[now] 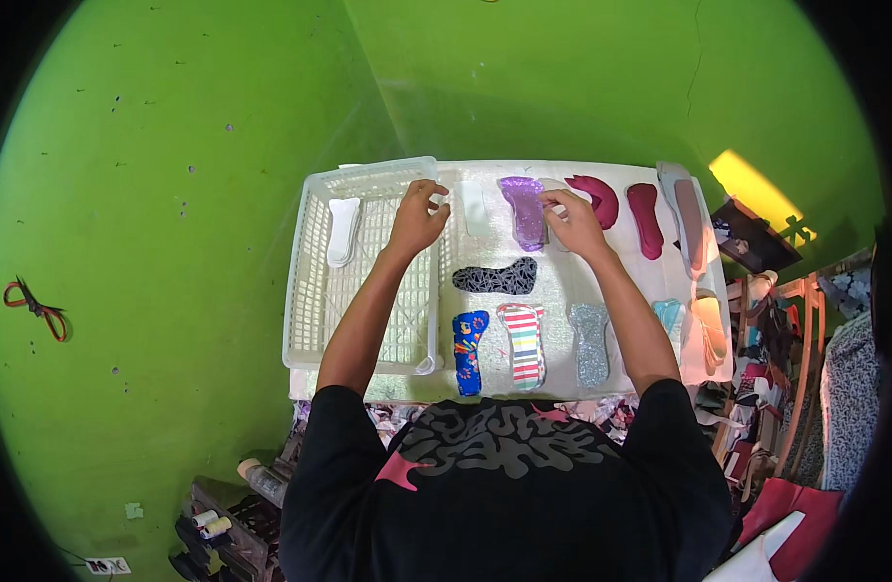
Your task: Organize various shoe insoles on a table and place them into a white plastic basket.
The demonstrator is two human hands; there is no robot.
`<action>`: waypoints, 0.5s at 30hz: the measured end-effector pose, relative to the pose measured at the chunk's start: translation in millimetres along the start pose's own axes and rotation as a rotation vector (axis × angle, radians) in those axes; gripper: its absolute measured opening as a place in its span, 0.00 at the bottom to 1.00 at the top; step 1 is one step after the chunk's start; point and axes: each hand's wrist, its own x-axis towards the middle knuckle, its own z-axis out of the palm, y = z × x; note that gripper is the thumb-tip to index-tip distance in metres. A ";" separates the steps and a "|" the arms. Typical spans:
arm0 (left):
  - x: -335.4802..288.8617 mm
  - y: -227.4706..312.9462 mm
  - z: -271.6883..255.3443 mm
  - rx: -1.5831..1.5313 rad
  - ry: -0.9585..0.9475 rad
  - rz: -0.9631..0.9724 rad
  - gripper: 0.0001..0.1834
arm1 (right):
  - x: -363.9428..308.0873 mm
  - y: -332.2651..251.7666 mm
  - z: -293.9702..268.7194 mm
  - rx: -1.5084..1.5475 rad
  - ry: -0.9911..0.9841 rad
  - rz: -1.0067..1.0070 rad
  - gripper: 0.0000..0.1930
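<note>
My left hand (420, 218) is over the right rim of a white plastic basket (431, 330), its fingers loosely bent and apart with nothing visible in them. Inside the basket lies a white stack of sole-shaped pieces (343, 233). My right hand (574, 225) hovers at the right edge of a purple glittery stack of sole-shaped pieces (524, 209). Its thumb and fingers are apart, and whether they touch the stack is unclear. A pale piece (474, 207) lies between my hands. A black-and-grey patterned piece (494, 277) lies sideways below them.
Along the white table's near side lie blue patterned (470, 349), striped (524, 344) and silver glittery (590, 344) pieces. Dark red pieces (645, 221) and beige ones (708, 325) are at right. Scissors (37, 308) hang on the green wall; cluttered material stands right of the table.
</note>
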 end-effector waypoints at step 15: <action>41.0 -44.0 72.5 0.127 -0.146 -0.143 0.18 | 48.7 30.5 47.4 -0.060 -0.099 -0.064 0.14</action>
